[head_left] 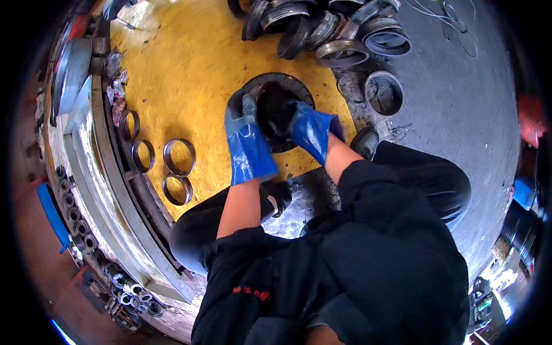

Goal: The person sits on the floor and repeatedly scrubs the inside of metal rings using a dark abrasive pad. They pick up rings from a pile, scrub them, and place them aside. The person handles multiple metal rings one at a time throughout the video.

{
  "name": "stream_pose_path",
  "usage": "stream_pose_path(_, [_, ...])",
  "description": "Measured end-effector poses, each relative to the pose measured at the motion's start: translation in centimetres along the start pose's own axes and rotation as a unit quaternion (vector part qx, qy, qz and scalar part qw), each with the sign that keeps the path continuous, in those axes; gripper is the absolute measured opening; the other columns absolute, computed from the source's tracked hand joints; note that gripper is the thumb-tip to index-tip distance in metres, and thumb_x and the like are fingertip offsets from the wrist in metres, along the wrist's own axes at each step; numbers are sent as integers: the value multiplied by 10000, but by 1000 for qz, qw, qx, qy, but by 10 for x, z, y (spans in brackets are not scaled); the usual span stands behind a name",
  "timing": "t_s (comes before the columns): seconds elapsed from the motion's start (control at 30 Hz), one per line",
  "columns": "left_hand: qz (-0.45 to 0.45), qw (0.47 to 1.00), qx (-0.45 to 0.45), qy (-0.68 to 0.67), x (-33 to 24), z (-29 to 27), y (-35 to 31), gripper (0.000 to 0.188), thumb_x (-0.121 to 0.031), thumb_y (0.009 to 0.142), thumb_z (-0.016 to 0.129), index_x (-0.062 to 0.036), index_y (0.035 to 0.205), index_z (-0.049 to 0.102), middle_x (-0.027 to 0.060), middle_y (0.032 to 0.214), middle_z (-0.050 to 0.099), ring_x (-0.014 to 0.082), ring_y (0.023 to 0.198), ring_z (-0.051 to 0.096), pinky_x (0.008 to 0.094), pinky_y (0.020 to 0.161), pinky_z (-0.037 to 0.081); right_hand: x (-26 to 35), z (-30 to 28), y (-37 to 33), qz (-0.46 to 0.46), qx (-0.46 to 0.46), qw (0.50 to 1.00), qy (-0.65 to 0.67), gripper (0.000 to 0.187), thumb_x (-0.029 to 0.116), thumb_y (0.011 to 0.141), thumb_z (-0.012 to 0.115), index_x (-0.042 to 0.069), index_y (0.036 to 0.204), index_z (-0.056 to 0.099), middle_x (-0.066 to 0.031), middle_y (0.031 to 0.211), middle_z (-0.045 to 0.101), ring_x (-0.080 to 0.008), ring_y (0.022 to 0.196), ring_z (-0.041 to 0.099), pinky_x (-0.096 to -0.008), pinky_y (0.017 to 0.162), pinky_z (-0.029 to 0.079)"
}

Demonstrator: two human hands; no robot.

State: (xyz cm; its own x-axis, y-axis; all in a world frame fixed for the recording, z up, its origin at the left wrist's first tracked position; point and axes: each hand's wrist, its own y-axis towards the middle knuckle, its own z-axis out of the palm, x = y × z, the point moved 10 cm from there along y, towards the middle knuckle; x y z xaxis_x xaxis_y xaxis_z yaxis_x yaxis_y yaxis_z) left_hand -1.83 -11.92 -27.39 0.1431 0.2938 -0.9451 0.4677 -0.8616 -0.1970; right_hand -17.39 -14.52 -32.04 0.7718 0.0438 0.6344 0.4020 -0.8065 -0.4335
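Observation:
Both of my hands wear blue rubber gloves with darkened, dirty fingers. On the yellow floor ahead of me lies a wide, flat, dark disc (294, 86). Over its middle is a dark round metal part (275, 112), whose inside is too dark to make out. My left hand (248, 132) is closed around the left side of this part, thumb toward its rim. At the right side my right hand (309, 127) curls its fingers over the edge; the fingertips are lost in the dark. Whether the part touches the disc cannot be seen.
Several metal rings, among them one ring (179, 157), lie on the yellow floor (190, 69) to my left. A heap of dark rings (342, 53) lies beyond. Another ring (384, 93) rests on the grey floor at the right. A long metal channel (109, 190) borders the left.

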Motion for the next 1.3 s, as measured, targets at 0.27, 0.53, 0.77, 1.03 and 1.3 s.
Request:
stream_pose_path(0.27, [-12, 996, 41, -76, -2, 38, 2, 348, -218, 954, 576, -8, 1231, 570, 115, 1143, 635, 197, 1006, 610, 319, 898, 497, -67, 68, 82, 37, 23, 749, 661, 459, 306, 832, 646, 115, 1246, 593, -111, 1190, 637, -257, 1121, 586, -358, 925, 463])
stream_pose_path(0.53, [7, 999, 9, -36, 0, 6, 5, 330, -212, 961, 565, -1, 1216, 577, 114, 1141, 630, 194, 1020, 600, 316, 915, 486, 54, 11, -26, -193, 154, 950, 192, 419, 100, 785, 671, 107, 1198, 599, -114, 1137, 654, -290, 1026, 618, -369, 889, 482])
stream_pose_path(0.77, [25, 999, 17, -16, -9, 9, 3, 349, -212, 967, 552, 10, 1235, 553, 125, 1144, 623, 195, 1026, 595, 309, 909, 481, 88, -10, -5, -439, 17, 878, -193, 265, 198, 828, 583, 110, 1070, 645, -125, 1003, 644, -325, 991, 603, -389, 906, 478])
stream_pose_path(1.03, [10, 1000, 5, -23, -13, 7, -4, 346, -205, 967, 550, 17, 1232, 550, 125, 1140, 623, 192, 1022, 594, 301, 908, 480, 2, 25, 22, -85, 16, 995, -39, 243, 221, 889, 546, 156, 1095, 657, -124, 1127, 646, -344, 1040, 597, -394, 940, 461])
stream_pose_path(1.3, [47, 999, -18, -10, 3, 11, 1, 342, -199, 966, 552, 23, 1225, 550, 123, 1131, 626, 193, 1012, 596, 300, 909, 478, -47, 114, -4, 240, 160, 748, 598, 280, 92, 812, 643, 39, 1085, 621, -184, 1008, 660, -310, 928, 641, -428, 843, 531])
